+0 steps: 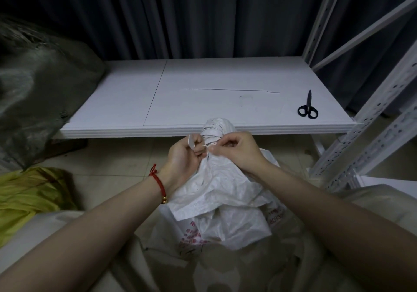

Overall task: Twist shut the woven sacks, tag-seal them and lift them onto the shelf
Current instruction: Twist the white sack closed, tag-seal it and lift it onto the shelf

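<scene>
While the left hand (184,156) pinches the tag seal (192,142) and the right hand (239,150) its strap, the white sack (222,185) looks soft, crinkly and slippery, best gripped below its twisted neck (215,131).

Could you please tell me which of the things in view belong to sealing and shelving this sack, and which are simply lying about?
In use:
white woven sack, neck twisted
tag seal, in the left hand
seal's strap end, pinched by the right hand
shelf, the destination

Lying about:
scissors on the shelf
grey-green sack, far left
yellow bag on the floor
</scene>
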